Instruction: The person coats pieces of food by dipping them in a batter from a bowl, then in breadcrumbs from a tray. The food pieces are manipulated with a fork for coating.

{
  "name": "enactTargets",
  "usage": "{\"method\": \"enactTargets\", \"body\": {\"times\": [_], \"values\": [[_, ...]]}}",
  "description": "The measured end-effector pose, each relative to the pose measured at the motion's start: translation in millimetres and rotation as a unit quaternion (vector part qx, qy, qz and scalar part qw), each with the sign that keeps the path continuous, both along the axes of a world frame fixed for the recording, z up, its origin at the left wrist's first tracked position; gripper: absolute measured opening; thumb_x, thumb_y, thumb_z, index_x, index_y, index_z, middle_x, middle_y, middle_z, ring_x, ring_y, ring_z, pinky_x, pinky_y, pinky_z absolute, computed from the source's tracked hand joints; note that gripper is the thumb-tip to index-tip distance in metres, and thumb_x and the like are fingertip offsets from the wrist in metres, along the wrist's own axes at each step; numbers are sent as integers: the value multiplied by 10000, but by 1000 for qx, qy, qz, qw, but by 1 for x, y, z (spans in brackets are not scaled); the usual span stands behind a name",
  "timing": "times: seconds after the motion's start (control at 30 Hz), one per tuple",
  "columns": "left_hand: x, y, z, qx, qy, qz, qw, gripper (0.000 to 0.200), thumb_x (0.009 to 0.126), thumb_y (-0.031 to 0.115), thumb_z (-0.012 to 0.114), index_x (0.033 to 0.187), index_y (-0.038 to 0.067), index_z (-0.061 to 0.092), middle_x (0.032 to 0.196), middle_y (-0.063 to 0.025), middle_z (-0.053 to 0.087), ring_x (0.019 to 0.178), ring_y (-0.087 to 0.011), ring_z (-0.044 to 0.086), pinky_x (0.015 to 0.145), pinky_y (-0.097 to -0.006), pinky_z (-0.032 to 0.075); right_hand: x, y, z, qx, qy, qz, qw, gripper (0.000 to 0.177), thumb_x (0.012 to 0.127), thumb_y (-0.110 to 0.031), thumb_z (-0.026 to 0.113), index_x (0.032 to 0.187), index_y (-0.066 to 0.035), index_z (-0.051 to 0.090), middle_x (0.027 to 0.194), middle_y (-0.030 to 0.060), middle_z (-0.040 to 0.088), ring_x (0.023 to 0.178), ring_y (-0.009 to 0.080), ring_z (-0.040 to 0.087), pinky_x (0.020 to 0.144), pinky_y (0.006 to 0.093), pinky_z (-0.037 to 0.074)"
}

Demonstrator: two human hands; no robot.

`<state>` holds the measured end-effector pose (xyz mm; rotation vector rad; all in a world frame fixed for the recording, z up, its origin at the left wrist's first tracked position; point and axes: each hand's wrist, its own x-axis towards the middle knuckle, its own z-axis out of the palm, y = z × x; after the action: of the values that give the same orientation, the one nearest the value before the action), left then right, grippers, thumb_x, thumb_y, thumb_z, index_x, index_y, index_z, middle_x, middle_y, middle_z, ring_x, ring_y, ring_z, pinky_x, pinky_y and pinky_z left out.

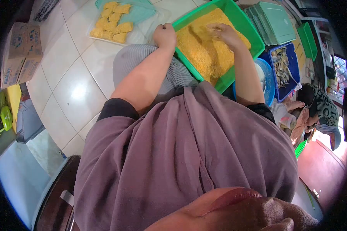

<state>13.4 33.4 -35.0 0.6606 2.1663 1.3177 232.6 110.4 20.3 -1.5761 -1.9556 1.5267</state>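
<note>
A green tub (258, 49) full of yellow-orange breadcrumbs (208, 57) sits in front of me. At its left rim, my left hand (165, 35) is closed, with the fingers curled over the edge. My right hand (223, 34) is over the crumbs towards the far side, fingers stretched to the left and slightly apart; no piece shows in it. Left of the tub, a clear plastic container (138, 37) holds several crumb-coated pieces (111, 22) laid in rows, with a teal sheet or lid (144, 11) behind them.
To the right are a blue basin (272, 82), a dark blue crate (297, 73) of scraps, and stacked pale green lids or boxes (275, 23). Another person (322, 106) sits further right. A cardboard box (22, 54) stands on the tiled floor (75, 73) at left.
</note>
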Motion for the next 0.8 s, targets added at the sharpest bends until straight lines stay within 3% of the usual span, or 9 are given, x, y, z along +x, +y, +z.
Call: {"method": "enactTargets", "body": {"times": [0.1, 0.2, 0.27, 0.3, 0.4, 0.5, 0.6, 0.7, 0.8], "values": [[-1, -1, -1, 5, 6, -6, 1000, 348, 794, 267, 490, 766, -58, 611, 747, -237, 617, 723, -386, 583, 694, -452, 438, 22, 5, -23, -5, -114, -39, 993, 401, 840, -347, 602, 1074, -23, 634, 986, 121, 647, 870, 223, 598, 791, 319, 465], [0, -1, -3, 5, -8, -6, 1000, 348, 791, 270, 489, 761, -53, 616, 765, -250, 617, 738, -408, 586, 705, -464, 446, 42, 2, -100, 79, -312, 73, 944, 444, 860, -382, 567, 1131, -32, 601, 1046, 114, 626, 932, 219, 585, 820, 338, 463], [-2, 1, -2, 3, -15, -1, 1000, 349, 787, 274, 487, 761, -48, 620, 782, -263, 617, 756, -431, 587, 715, -477, 452, 38, -18, -131, 156, -339, 89, 923, 473, 873, -406, 544, 1169, -38, 579, 1087, 109, 613, 973, 217, 577, 840, 351, 461], [-1, 1, -3, 1, -13, 0, 1000, 349, 787, 274, 487, 761, -48, 619, 781, -263, 617, 755, -431, 587, 714, -477, 452, 24, -39, -111, 169, -311, 49, 934, 488, 881, -412, 533, 1189, -34, 563, 1117, 109, 602, 1007, 217, 569, 852, 361, 460], [-1, 2, -4, -2, -4, 1, 1000, 349, 787, 274, 487, 757, -49, 616, 775, -264, 616, 753, -432, 586, 710, -477, 452, -6, -41, -32, -155, -9, -41, 987, 546, 897, -417, 515, 1239, 8, 500, 1170, 137, 571, 1097, 231, 530, 893, 394, 451], [-1, 0, -1, -8, 9, -3, 1000, 348, 787, 274, 488, 753, -49, 614, 767, -265, 613, 747, -432, 586, 704, -478, 451, -32, -37, 10, -137, 108, -145, 974, 590, 865, -415, 586, 1226, 40, 486, 1135, 127, 573, 1004, 210, 542, 923, 390, 431], [0, -3, 6, -8, 3, -6, 1000, 348, 787, 273, 488, 754, -50, 615, 765, -266, 612, 747, -434, 586, 702, -479, 449, -26, 6, -18, 3, 49, -31, 998, 483, 928, -343, 499, 1238, 27, 478, 1157, 139, 569, 1038, 221, 549, 945, 374, 430], [-1, -2, 7, -11, 19, -7, 1000, 348, 787, 271, 488, 758, -51, 616, 764, -267, 612, 744, -433, 587, 702, -479, 449, -34, 21, -23, -163, 322, -195, 912, 402, 972, -257, 397, 1228, 43, 473, 1170, 151, 572, 1074, 256, 552, 939, 348, 439], [0, -2, 6, -10, 14, -1, 1000, 345, 786, 268, 489, 758, -51, 617, 764, -267, 612, 742, -433, 588, 702, -479, 448, -59, -1, -53, -229, 368, -253, 865, 319, 970, -165, 381, 1177, 47, 500, 1115, 159, 602, 995, 264, 604, 848, 363, 510]]}}
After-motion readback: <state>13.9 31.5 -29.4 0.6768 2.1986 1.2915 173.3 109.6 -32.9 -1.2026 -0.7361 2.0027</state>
